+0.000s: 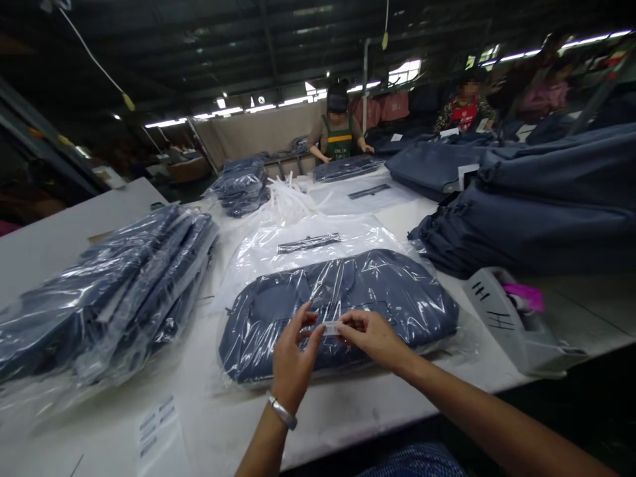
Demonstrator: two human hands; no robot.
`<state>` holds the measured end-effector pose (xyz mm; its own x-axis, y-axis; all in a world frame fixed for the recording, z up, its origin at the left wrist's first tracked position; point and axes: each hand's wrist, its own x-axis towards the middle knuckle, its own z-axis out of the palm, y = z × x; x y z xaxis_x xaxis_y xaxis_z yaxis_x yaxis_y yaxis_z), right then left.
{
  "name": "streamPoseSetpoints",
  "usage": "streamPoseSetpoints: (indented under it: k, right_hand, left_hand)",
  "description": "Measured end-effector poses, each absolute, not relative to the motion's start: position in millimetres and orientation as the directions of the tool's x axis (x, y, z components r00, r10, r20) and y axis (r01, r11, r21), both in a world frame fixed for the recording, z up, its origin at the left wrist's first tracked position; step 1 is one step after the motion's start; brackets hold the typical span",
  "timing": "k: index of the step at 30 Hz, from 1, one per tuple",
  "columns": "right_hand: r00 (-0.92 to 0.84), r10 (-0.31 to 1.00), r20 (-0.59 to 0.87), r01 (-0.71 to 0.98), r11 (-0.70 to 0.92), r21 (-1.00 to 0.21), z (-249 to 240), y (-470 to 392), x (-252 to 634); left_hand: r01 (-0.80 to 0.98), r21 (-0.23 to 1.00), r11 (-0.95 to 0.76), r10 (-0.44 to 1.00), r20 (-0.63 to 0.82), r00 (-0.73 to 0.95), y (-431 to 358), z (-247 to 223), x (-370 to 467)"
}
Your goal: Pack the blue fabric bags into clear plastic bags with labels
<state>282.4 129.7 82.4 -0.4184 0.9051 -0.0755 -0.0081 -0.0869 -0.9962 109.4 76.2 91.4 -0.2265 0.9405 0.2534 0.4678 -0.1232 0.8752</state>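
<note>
A dark blue bag (397,285) in a clear plastic sleeve lies flat on the white table before me. Over its middle, a small white label (331,328) is stretched between my two hands. My right hand (370,334) pinches the label's right end between thumb and fingertips. At the left end, the thumb of my left hand (295,344) touches the label, with its fingers curled above. Whether the label is stuck to the plastic cannot be made out. A sheet with several printed labels (158,424) lies on the table at the lower left.
Plastic-wrapped bags (114,285) are piled at the left, with another wrapped stack (241,185) behind. Unwrapped blue bags (546,199) fill the right side. A grey plastic bin (497,318) stands at the right edge. White plastic bags (268,258) lie behind; a co-worker (338,129) stands across the table.
</note>
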Motion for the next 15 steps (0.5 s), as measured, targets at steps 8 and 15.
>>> streamPoseSetpoints:
  k: [8,15]
  right_hand:
    - [-0.452,0.892,-0.009,0.078,0.03,-0.997,96,196,286]
    - [-0.463,0.887,0.0,0.231,0.12,-0.966,75,244,276]
  left_hand:
    - [0.225,0.973,-0.051,0.989,0.081,-0.126,150,107,106]
    - [0.135,0.989,0.063,0.989,-0.044,-0.143,188,83,94]
